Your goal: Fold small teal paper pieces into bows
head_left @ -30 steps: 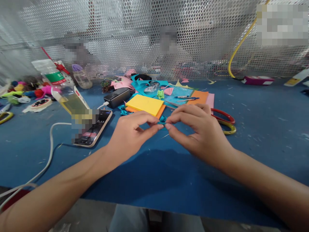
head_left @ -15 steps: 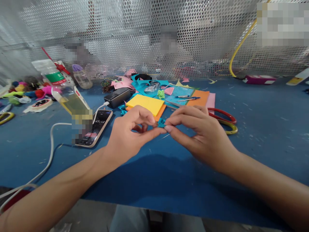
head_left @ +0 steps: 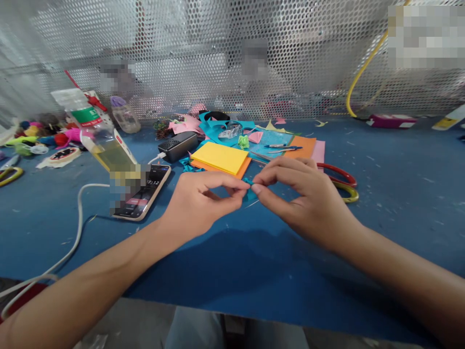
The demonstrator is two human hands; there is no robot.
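Observation:
A small piece of folded teal paper (head_left: 249, 195) is pinched between my two hands over the blue table (head_left: 232, 271). My left hand (head_left: 203, 201) grips it from the left with thumb and forefinger pressed together. From the right, my right hand (head_left: 303, 196) pinches it, its fingertips beside those of the left. Fingers hide much of the paper. Just behind them lies a pad of yellow paper (head_left: 220, 157) on orange sheets.
Left are a phone (head_left: 158, 186) with a white cable, a black box (head_left: 178, 147) and a bottle (head_left: 87, 118). Behind lie paper scraps (head_left: 187, 124) and pens (head_left: 285, 148). Scissors with red and yellow handles (head_left: 350, 191) lie by my right hand. A perforated metal screen (head_left: 298, 58) stands at the back.
My left thumb and forefinger have closed together on the teal paper; the forefinger was raised and curled before. The paper now shows lower, below the fingertips. My right hand has hardly moved.

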